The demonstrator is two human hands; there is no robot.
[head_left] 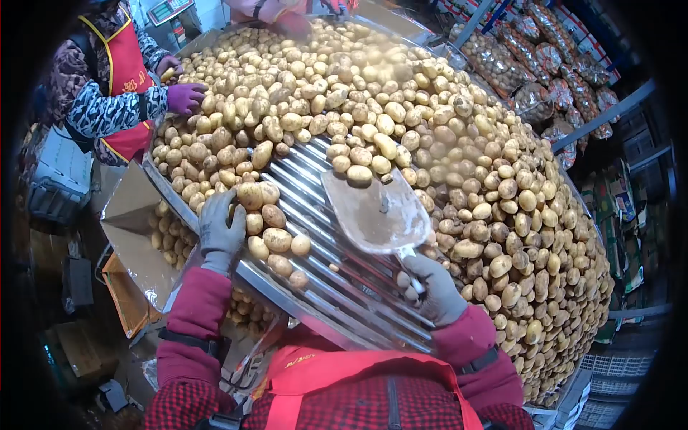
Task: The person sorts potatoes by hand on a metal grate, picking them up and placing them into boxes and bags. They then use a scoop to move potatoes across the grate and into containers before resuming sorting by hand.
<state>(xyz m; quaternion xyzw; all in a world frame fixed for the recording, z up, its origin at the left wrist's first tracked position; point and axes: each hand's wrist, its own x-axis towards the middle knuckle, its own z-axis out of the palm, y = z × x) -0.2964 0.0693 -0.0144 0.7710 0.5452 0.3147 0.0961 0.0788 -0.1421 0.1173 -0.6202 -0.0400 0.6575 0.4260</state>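
A broad heap of potatoes (494, 215) covers most of a slatted metal table (315, 179). My right hand (432, 289), in a grey glove, is closed around the handle of a metal scoop (376, 211). The scoop lies over the slats, its front edge against several potatoes. My left hand (221, 228), also gloved in grey, is at the table's left edge beside a small group of potatoes (276, 239). Its fingers curve around a potato at the group's upper left, partly hidden by the glove.
A co-worker in a red apron (127, 86) stands at the upper left, purple gloves at the heap. Another person's purple-gloved hand (292, 26) is at the far side. An open cardboard box (136, 215) holds potatoes below the left edge. Bagged produce (530, 64) lies at the upper right.
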